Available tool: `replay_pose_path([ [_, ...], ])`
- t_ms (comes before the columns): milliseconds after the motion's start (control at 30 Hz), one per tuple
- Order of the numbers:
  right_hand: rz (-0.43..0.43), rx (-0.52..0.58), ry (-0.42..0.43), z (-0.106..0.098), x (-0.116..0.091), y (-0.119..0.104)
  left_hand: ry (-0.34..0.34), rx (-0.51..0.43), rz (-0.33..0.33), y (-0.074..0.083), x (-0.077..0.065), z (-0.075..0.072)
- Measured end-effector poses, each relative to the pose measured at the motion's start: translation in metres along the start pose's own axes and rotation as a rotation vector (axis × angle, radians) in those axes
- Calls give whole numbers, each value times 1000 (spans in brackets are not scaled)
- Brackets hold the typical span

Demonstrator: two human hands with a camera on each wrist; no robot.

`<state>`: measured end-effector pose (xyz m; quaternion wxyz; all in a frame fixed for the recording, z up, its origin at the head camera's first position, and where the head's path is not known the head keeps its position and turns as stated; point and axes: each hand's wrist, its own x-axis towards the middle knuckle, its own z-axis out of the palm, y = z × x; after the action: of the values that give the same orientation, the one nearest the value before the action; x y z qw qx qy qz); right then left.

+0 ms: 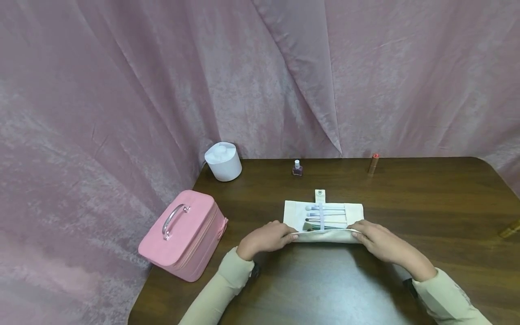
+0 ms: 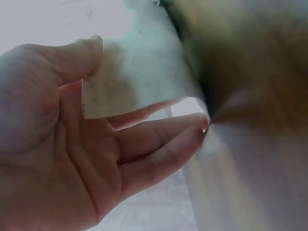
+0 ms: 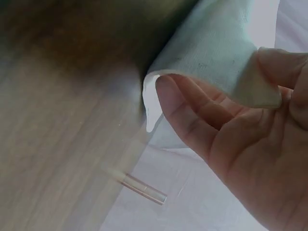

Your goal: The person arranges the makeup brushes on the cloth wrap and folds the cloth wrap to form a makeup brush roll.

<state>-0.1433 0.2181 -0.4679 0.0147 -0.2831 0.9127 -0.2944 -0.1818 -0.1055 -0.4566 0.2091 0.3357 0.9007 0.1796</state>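
A cream fabric makeup brush roll lies on the table, its near edge folded up over the lower part. Several makeup brushes lie sideways in it under a pale strap, and a snap tab sticks out from its far edge. My left hand pinches the left end of the folded flap, thumb on the outside and fingers inside the fold. At the right end, my right hand grips the flap the same way. Both wrist views show the flap curving between thumb and fingers.
To the left stands a pink vanity case with a silver handle. Along the back are a white cylindrical container, a nail polish bottle and a slim brown tube with a red top. A gold object shows at the right edge.
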Motion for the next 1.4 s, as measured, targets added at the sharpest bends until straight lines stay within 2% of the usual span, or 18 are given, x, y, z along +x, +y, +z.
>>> replay_pose_path([
  [100, 28, 6, -15, -3, 7, 4, 42, -5, -22, -1, 8, -5],
  [267, 69, 18, -51, -6, 16, 10, 118, 59, -79, -3, 20, -7],
  [433, 70, 6, -27, -5, 22, 13, 155, 81, -101, -5, 29, -8],
  [667, 40, -34, 31, -3, 30, 18, 175, 113, -103, -9, 39, -9],
  [833, 59, -29, -10, -6, 39, 22, 180, 113, -119, -11, 46, -11],
  [1167, 128, -31, -63, -10, 57, 30, 150, 79, -258, -12, 55, -10],
  [1400, 214, -39, -74, -7, 63, 29, 168, 96, -332, -13, 61, -9],
])
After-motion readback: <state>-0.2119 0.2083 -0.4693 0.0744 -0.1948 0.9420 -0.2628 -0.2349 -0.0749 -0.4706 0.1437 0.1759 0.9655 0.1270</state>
